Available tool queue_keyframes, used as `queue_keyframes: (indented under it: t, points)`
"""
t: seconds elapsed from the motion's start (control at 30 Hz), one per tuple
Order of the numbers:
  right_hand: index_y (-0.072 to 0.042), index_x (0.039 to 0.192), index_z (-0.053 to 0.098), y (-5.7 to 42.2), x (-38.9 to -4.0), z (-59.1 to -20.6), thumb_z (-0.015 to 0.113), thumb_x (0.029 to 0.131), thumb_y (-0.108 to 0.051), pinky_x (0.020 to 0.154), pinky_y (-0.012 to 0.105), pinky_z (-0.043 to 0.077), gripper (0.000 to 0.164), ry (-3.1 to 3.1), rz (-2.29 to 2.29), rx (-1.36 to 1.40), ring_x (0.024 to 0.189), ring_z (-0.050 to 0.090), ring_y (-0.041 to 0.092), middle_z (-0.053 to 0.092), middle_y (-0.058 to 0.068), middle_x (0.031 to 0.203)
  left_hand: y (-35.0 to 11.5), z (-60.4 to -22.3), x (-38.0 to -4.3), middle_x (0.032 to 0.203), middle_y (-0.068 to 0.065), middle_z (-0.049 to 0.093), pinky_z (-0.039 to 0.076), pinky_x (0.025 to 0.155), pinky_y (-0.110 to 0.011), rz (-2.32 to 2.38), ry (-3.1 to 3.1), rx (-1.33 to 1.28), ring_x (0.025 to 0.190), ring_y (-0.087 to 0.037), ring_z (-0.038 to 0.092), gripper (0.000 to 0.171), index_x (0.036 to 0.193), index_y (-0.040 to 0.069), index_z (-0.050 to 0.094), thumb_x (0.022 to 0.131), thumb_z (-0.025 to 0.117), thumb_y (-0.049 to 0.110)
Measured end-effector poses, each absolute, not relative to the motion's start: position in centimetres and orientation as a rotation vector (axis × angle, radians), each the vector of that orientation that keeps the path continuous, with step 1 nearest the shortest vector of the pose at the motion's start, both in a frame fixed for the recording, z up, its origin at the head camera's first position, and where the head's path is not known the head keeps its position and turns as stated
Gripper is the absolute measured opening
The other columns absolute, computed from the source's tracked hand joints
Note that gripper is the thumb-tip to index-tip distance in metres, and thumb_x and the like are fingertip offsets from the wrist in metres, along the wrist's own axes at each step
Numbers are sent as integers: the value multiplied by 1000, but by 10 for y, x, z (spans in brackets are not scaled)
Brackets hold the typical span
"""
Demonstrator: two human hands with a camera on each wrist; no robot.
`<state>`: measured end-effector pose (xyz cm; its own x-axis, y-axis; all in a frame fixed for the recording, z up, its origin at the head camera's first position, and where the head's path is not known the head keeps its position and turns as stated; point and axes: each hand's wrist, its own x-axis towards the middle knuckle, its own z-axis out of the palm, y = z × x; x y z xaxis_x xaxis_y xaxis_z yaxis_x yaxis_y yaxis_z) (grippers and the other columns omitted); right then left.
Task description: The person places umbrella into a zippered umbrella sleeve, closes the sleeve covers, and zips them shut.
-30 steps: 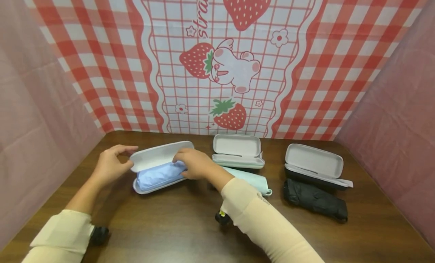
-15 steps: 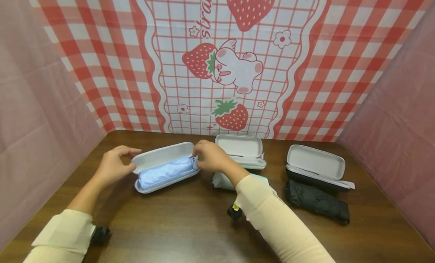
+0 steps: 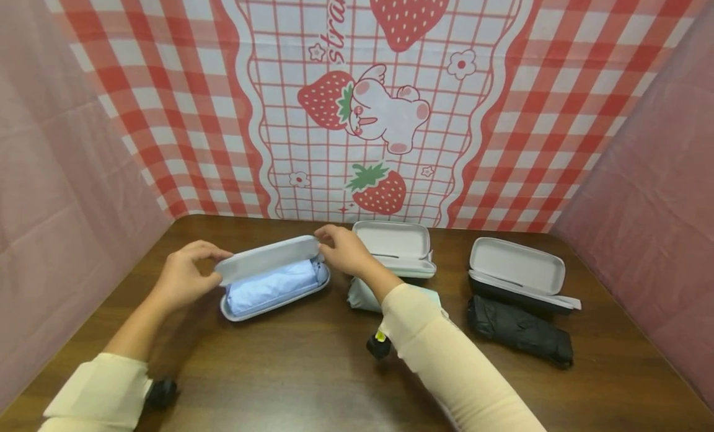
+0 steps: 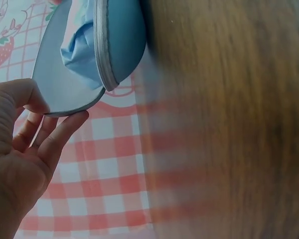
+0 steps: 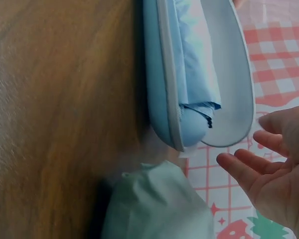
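Observation:
A light-blue hard case [image 3: 279, 303] stands on the table at centre left, its grey-lined lid [image 3: 270, 258] raised and leaning over it. Inside lies a folded light-blue umbrella [image 3: 273, 286]. My left hand [image 3: 184, 274] pinches the lid's left end between thumb and fingers, which the left wrist view shows closely. At the lid's right end is my right hand [image 3: 343, 251]. In the right wrist view its thumb and fingers [image 5: 239, 169] are spread around the lid's corner, with a small gap showing.
Behind my right forearm lies a mint folded umbrella [image 3: 364, 295], partly hidden. An open mint case [image 3: 392, 238] stands behind it. At right, an open black case [image 3: 515, 264] has a black folded umbrella [image 3: 519, 333] before it. A checked cloth [image 3: 184, 110] hangs behind the table.
My right hand has left the umbrella's right end and moved up to the lid's right end. The lid has tipped forward a little. My left hand has come onto the lid's left end.

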<state>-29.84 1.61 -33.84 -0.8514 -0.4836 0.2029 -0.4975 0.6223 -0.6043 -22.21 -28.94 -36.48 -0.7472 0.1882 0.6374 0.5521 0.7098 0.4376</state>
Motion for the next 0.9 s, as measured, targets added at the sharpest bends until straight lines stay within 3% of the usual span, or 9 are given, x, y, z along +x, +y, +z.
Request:
queue_keyframes:
  t: [0.07,0.17,0.3,0.43,0.57,0.73,0.9]
  points:
    - [-4,128,60,14,-296,-340,56,98,-17,93,38,48,33,-2833,1130,815,109,62,26,65,14,120,-289,-364,-220,90,-4,68,42,62,-13,-838,-2360,-580,79,-3,53,36,91,5,74,61,71,-13]
    - [-8,132,59,11,-293,-339,53,101,-23,88,35,51,35,-2856,1165,802,104,63,23,65,12,120,-287,-363,-216,96,-8,70,41,49,-15,-851,-2396,-624,63,0,50,38,93,5,72,61,70,-13]
    - [-9,128,62,11,-291,-339,54,101,-25,82,33,52,34,-2857,1116,835,96,65,20,67,10,115,-285,-361,-212,101,-14,71,46,45,-20,-918,-2469,-682,50,-2,51,38,95,5,70,62,70,-14]
    - [-9,123,66,12,-292,-339,58,98,-24,83,34,51,30,-2862,997,877,97,64,20,68,10,112,-282,-360,-209,101,-12,71,55,55,-28,-946,-2486,-768,71,-11,65,34,93,6,69,65,75,-12]
    - [-10,118,69,14,-292,-341,62,96,-24,83,35,50,28,-2871,895,917,96,63,20,68,9,107,-279,-360,-207,99,-7,70,57,60,-33,-935,-2472,-825,89,-17,65,25,94,7,71,72,79,-2]
    - [-6,108,70,15,-290,-341,66,93,-24,81,35,48,24,-2859,778,991,90,59,21,66,10,100,-276,-358,-204,95,0,70,54,61,-33,-892,-2510,-801,86,-14,63,15,94,10,74,81,75,3]
    - [-5,99,68,11,-285,-341,69,92,-24,80,35,50,20,-2875,703,1018,89,61,21,65,9,105,-274,-358,-203,97,-1,69,55,63,-30,-863,-2629,-777,81,-15,66,13,91,12,76,79,79,7]
